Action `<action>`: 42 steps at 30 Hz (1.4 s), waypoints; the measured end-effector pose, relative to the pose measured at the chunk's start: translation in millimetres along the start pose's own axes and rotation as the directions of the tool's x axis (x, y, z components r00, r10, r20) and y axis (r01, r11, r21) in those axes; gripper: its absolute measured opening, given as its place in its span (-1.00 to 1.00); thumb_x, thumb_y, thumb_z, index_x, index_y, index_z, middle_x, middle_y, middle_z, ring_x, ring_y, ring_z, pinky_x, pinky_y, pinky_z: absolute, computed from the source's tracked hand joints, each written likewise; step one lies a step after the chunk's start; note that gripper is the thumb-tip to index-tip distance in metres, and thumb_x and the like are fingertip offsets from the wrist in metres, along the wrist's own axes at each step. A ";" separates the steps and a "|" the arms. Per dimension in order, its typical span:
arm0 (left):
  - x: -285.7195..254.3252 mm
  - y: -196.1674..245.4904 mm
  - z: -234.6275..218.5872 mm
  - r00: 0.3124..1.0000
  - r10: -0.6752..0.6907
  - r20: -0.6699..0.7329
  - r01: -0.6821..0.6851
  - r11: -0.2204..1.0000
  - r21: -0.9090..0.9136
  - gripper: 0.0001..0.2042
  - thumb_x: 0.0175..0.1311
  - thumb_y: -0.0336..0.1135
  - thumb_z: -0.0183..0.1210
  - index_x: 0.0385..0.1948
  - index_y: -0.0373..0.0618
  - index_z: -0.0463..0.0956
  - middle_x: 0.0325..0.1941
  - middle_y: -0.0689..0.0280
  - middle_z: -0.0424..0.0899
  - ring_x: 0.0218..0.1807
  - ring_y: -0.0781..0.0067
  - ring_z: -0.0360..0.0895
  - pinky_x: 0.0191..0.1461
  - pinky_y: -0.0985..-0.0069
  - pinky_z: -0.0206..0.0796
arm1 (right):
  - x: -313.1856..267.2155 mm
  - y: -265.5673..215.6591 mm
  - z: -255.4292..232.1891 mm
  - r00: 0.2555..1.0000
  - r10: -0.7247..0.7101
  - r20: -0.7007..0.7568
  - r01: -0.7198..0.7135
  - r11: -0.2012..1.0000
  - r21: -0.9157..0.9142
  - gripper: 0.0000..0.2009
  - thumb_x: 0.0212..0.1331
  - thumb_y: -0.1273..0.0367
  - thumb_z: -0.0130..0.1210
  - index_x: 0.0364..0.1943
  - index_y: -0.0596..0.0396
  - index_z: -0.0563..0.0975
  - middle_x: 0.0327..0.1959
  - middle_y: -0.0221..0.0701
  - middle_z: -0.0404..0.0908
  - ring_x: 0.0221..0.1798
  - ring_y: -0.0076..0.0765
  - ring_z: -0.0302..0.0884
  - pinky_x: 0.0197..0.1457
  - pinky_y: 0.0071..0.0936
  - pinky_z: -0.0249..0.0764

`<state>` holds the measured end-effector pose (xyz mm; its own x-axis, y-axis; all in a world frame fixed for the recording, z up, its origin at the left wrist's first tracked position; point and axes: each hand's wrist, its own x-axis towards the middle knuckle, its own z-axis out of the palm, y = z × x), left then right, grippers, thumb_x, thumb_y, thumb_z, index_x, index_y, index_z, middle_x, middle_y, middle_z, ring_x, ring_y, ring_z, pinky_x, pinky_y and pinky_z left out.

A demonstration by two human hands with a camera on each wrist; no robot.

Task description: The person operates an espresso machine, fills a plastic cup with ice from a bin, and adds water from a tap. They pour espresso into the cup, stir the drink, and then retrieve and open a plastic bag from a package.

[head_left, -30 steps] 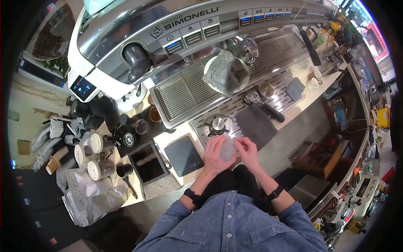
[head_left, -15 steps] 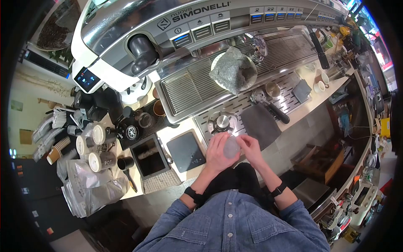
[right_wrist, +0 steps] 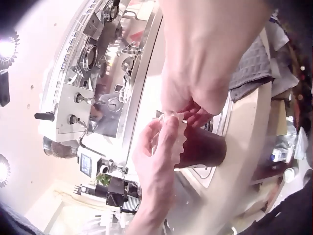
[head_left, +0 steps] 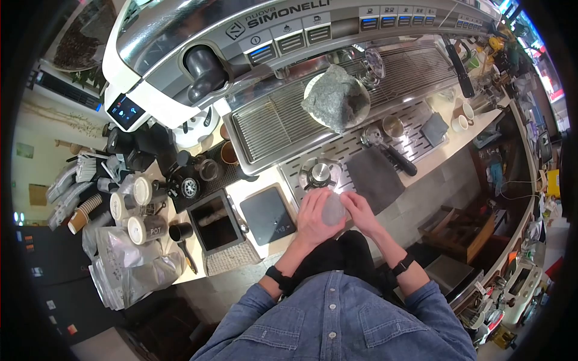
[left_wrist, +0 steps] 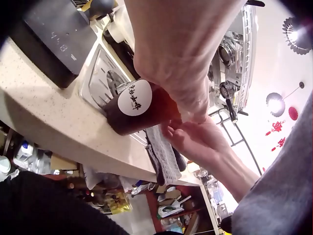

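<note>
A cup of dark brown drink (left_wrist: 146, 110) with a white oval sticker (left_wrist: 135, 98) stands at the counter's front edge. On its top is a translucent lid (head_left: 333, 210) with a wavy rim. My left hand (head_left: 316, 218) grips the lid from the left, its fingers over the far side and its thumb along the rim in the right wrist view. From the other side my right hand (head_left: 361, 215) holds the lid's edge with curled fingers. In the head view the lid and hands hide the cup body.
A scale (head_left: 268, 215) lies left of the hands, and a dark cloth (head_left: 376, 178) lies to their right. Just beyond is a metal pitcher rinser (head_left: 320, 172). Farther back, a grey cloth (head_left: 337, 99) sits on the espresso machine's drip tray (head_left: 265, 135).
The head view has shifted slightly, moving the counter items a little right and down in it. Both hands stay at the lid, and the right fingers sit a little differently at its edge.
</note>
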<state>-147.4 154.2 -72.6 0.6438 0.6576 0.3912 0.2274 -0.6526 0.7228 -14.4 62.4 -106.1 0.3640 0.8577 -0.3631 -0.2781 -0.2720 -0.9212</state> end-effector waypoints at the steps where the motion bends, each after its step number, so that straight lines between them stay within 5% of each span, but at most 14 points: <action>1: 0.2 -0.3 0.0 1.000 0.001 -0.004 -0.001 1.000 -0.001 -0.41 -0.31 -0.27 0.43 -0.11 -0.24 0.43 -0.02 0.13 0.51 0.04 0.08 0.45 0.13 0.26 0.31 | 0.0 0.6 1.0 1.000 -0.020 -0.019 0.020 1.000 -0.005 -0.79 0.35 0.31 -0.02 -0.20 0.22 0.49 -0.34 -0.56 0.44 -0.25 -0.70 0.28 -0.19 -0.66 0.26; 9: -6.2 -6.4 2.3 0.998 0.047 -0.049 -0.050 0.998 -0.048 -0.31 -0.28 -0.27 0.44 0.03 -0.28 0.38 0.11 0.06 0.45 0.14 0.02 0.39 0.23 0.20 0.25 | -5.0 8.6 15.4 0.961 -0.203 -0.186 0.181 0.975 -0.129 -0.80 0.37 0.30 -0.06 -0.20 0.18 0.45 -0.37 -0.52 0.42 -0.28 -0.65 0.29 -0.21 -0.62 0.28; 12: -9.8 -9.5 -4.4 0.999 0.019 -0.032 -0.023 0.990 -0.137 -0.29 -0.19 -0.23 0.40 0.09 -0.32 0.33 0.19 0.02 0.41 0.21 -0.03 0.34 0.29 0.17 0.18 | -10.0 4.0 18.2 0.950 -0.209 -0.230 0.115 0.924 -0.365 -0.80 0.37 0.32 -0.09 -0.16 0.19 0.45 -0.35 -0.37 0.47 -0.27 -0.51 0.38 -0.17 -0.52 0.34; 15: -17.5 -13.5 -26.7 0.998 -0.054 0.042 0.062 0.976 -0.210 -0.31 -0.10 -0.20 0.34 0.12 -0.34 0.30 0.24 -0.01 0.36 0.25 -0.05 0.29 0.34 0.16 0.12 | -15.3 -0.9 18.1 0.876 -0.412 -0.251 0.226 0.809 -0.542 -0.78 0.31 0.33 -0.06 -0.11 0.19 0.45 -0.20 -0.20 0.49 -0.16 -0.27 0.46 -0.06 -0.38 0.38; 17: -27.0 -14.8 -39.7 0.996 -0.081 -0.040 0.069 0.969 -0.239 -0.43 -0.01 -0.21 0.28 0.06 -0.31 0.37 0.12 -0.02 0.45 0.16 -0.04 0.37 0.26 0.19 0.21 | -29.1 -22.5 20.0 0.878 -0.472 -0.080 0.311 0.690 -0.654 -0.69 0.20 0.35 0.06 0.01 0.15 0.40 0.02 -0.15 0.40 0.04 -0.17 0.42 0.11 -0.35 0.36; 19: -38.3 -20.3 -48.5 0.987 -0.120 -0.108 0.090 0.964 -0.251 -0.56 0.05 -0.25 0.26 -0.03 -0.26 0.44 -0.01 0.03 0.53 0.05 0.00 0.45 0.17 0.23 0.28 | -38.1 -38.6 31.3 0.832 -0.546 0.101 0.380 0.427 -0.820 -0.50 0.01 0.33 0.23 0.08 0.12 0.36 0.15 -0.11 0.29 0.19 0.04 0.29 0.23 -0.19 0.28; 24: -55.8 -39.1 -66.7 0.983 -0.179 -0.038 0.164 0.953 -0.256 -0.85 0.20 -0.38 0.14 -0.27 -0.25 0.55 -0.25 0.14 0.59 -0.15 0.12 0.51 -0.05 0.32 0.37 | -41.6 -40.2 54.9 0.831 -0.516 0.209 0.406 0.306 -0.861 -0.32 -0.16 0.29 0.36 0.15 0.10 0.34 0.23 -0.03 0.23 0.25 0.13 0.20 0.29 -0.10 0.20; 29: -82.0 -37.8 -90.9 0.984 -0.152 -0.094 0.120 0.951 -0.284 -0.85 0.29 -0.40 0.00 -0.26 -0.28 0.50 -0.35 0.11 0.56 -0.21 0.08 0.50 -0.13 0.26 0.35 | -42.2 -30.7 53.4 0.802 -0.558 0.214 0.422 0.275 -0.864 -0.30 -0.15 0.31 0.35 0.18 0.13 0.33 0.25 -0.04 0.22 0.26 0.15 0.19 0.30 -0.07 0.18; 32: -106.0 -32.5 -106.2 0.968 -0.248 -0.029 0.231 0.935 -0.269 -0.85 0.33 -0.40 -0.07 -0.25 -0.26 0.45 -0.39 0.14 0.54 -0.26 0.08 0.49 -0.15 0.26 0.34 | -49.8 -35.4 61.0 0.745 -0.623 0.237 0.418 0.160 -0.894 -0.40 -0.10 0.35 0.31 0.12 0.17 0.37 0.21 -0.04 0.24 0.24 0.13 0.22 0.27 -0.08 0.22; 35: -129.5 -26.1 -116.9 0.939 -0.342 0.029 0.335 0.898 -0.284 -0.81 0.41 -0.31 -0.15 -0.34 -0.22 0.35 -0.47 0.11 0.47 -0.30 0.02 0.47 -0.20 0.21 0.29 | -52.4 -32.1 62.2 0.704 -0.675 0.220 0.513 0.271 -0.814 -0.56 -0.06 0.46 0.24 0.00 0.19 0.45 0.12 -0.07 0.32 0.17 0.08 0.30 0.20 -0.12 0.30; 39: -159.5 -6.8 -116.3 0.917 -0.398 -0.004 0.390 0.900 -0.195 -0.76 0.46 -0.26 -0.21 -0.36 -0.22 0.31 -0.49 0.05 0.46 -0.33 -0.04 0.48 -0.24 0.18 0.27 | -66.1 -36.0 90.0 0.587 -0.760 0.279 0.634 0.217 -0.742 -0.77 -0.04 0.61 0.16 -0.23 0.20 0.53 -0.05 -0.15 0.45 0.00 -0.01 0.45 0.07 -0.19 0.40; 42: -178.6 4.5 -100.5 0.901 -0.415 -0.124 0.377 0.893 -0.246 -0.77 0.44 -0.27 -0.16 -0.36 -0.23 0.31 -0.52 0.04 0.40 -0.41 -0.08 0.42 -0.30 0.13 0.23 | -60.6 0.8 91.4 0.622 -0.726 0.291 0.684 0.323 -0.654 -0.81 -0.06 0.63 0.17 -0.30 0.22 0.53 -0.12 -0.18 0.49 -0.07 -0.06 0.49 0.01 -0.22 0.43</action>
<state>-334.8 71.6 -81.9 0.3956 0.9101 0.1231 0.2666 -0.2421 0.9329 -117.9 50.1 -72.1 0.1694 0.8585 0.4840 0.7405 0.2131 -0.6373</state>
